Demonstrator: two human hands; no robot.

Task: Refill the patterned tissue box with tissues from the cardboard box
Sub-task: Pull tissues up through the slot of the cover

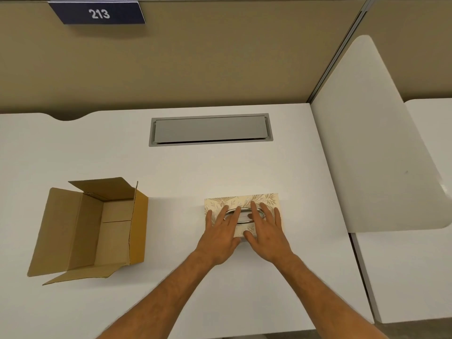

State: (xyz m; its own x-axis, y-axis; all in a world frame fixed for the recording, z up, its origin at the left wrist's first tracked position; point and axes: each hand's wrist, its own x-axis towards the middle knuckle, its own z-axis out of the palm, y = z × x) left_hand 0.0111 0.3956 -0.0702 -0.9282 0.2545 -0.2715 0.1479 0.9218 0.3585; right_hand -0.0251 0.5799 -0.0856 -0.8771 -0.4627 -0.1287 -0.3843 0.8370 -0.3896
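Tissue box (265, 199) lies under both flat, spread palms, left hand (220, 232) and right hand (265, 231); carton (85, 228) stands open at nine o'clock on the surface (171, 172).

White desk (171, 179), one continuous top. Far edge has a shallow curved notch toward the far left corner. Grey metal cable hatch (210, 129) set flush into the desk near the middle of the far edge, lid down, dark slit along its near side. Tan partition wall (195, 64) runs behind the far edge. Dark blue number plate (97, 12) reading "213" hangs at the partition's top, left side. White divider panel (376, 152) with rounded corners stands along the right edge. Neighbouring white desk (415, 265) beyond it.
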